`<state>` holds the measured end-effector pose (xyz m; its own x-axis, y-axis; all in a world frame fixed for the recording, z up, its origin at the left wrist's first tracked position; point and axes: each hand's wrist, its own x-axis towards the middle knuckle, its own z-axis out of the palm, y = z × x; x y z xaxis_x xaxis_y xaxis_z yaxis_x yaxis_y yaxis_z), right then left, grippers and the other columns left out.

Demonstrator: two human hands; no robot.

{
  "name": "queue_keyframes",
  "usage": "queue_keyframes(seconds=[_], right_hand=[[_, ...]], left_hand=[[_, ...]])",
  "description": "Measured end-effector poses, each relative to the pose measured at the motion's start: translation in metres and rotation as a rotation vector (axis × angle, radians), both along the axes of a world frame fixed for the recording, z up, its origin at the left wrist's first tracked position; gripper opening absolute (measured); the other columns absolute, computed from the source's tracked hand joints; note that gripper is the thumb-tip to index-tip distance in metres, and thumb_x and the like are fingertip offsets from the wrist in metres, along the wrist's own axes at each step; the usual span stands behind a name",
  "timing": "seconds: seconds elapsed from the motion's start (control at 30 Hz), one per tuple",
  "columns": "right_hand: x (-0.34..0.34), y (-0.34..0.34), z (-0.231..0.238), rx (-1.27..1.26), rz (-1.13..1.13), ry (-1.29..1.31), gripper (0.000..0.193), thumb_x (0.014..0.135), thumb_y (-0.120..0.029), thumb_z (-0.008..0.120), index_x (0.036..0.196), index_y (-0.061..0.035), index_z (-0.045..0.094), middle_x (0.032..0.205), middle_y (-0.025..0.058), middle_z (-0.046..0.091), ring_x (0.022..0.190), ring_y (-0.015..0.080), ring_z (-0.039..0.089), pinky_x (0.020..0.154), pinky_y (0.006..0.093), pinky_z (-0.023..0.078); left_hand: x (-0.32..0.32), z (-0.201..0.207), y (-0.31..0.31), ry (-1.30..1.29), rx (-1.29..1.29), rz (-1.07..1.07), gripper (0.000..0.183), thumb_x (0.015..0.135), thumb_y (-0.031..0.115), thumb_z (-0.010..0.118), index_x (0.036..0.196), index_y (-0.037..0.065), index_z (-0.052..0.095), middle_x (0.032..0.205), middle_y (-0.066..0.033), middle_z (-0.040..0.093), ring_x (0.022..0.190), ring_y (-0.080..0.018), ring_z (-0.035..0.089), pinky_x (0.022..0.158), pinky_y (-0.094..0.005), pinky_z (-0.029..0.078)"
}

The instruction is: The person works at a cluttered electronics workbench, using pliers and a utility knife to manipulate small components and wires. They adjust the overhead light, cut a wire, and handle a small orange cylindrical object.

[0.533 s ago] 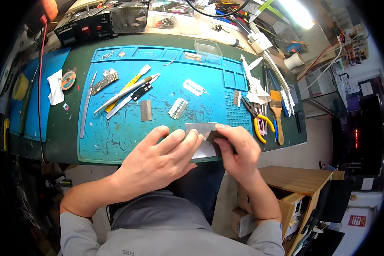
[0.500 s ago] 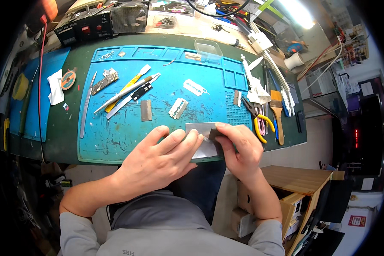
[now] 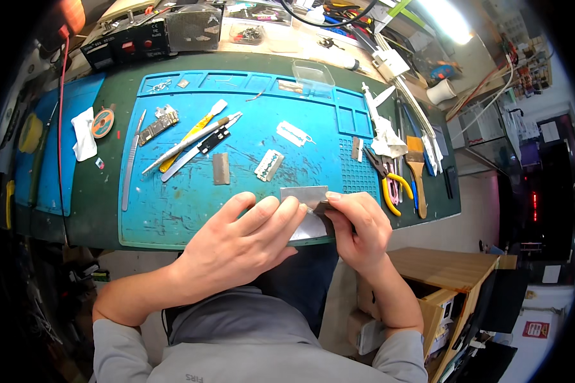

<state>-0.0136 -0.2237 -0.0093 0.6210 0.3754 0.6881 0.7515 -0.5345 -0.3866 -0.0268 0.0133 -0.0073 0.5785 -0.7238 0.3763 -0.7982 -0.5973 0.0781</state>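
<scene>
My left hand [image 3: 246, 246] and my right hand [image 3: 361, 226] meet at the near edge of the blue work mat [image 3: 172, 204]. Between them they hold a small flat grey metal piece [image 3: 305, 195], with a pale sheet [image 3: 312, 226] under it. My left fingers press on its left side. My right thumb and fingers pinch its right edge. Much of the piece is hidden by my fingers.
On the mat lie a small grey rectangular plate [image 3: 221, 169], a silver blade piece [image 3: 269, 165], another flat blade [image 3: 294, 133], a yellow utility knife [image 3: 191, 134], and a scalpel [image 3: 131, 159]. Yellow-handled pliers [image 3: 393, 182] and a brush [image 3: 416, 169] lie to the right. A wooden box [image 3: 447, 281] stands below.
My right hand has shifted slightly on the metal piece; otherwise both hands stay in place.
</scene>
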Motion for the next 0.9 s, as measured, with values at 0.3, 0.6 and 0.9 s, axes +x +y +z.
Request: queue_keyframes(seconds=[0.3,0.6,0.9], right_hand=[[-0.01,0.001,0.007,-0.022,-0.071,-0.014,0.035,0.08,0.01,0.074,0.113,-0.0006,0.064,0.096,0.0143,0.072,0.075,0.0288,0.068,0.066,0.0358,0.055],[-0.026,0.129,0.08,0.06,0.069,0.198,0.03,0.079,0.008,0.076,0.105,0.0006,0.062,0.094,0.0148,0.069,0.074,0.0257,0.069,0.062,0.0327,0.055],[0.008,0.374,0.088,-0.353,0.608,0.136,0.014,0.09,-0.017,0.067,0.092,-0.0048,0.061,0.088,0.0113,0.066,0.089,0.0305,0.069,0.075,0.0397,0.056]], left_hand=[[-0.001,0.002,0.005,-0.061,-0.071,-0.021,0.056,0.09,0.04,0.069,0.13,0.002,0.063,0.132,-0.0092,0.06,0.113,-0.0211,0.058,0.096,-0.0361,0.047],[-0.035,0.018,0.049,0.257,-0.848,0.204,0.072,0.084,0.004,0.075,0.148,-0.001,0.041,0.131,-0.0201,0.061,0.105,-0.0314,0.068,0.087,-0.0375,0.057],[-0.145,-0.019,0.222,0.52,-1.691,0.728,0.022,0.108,0.011,0.045,0.127,0.001,0.051,0.118,-0.0177,0.066,0.107,-0.0244,0.068,0.088,-0.038,0.058]])
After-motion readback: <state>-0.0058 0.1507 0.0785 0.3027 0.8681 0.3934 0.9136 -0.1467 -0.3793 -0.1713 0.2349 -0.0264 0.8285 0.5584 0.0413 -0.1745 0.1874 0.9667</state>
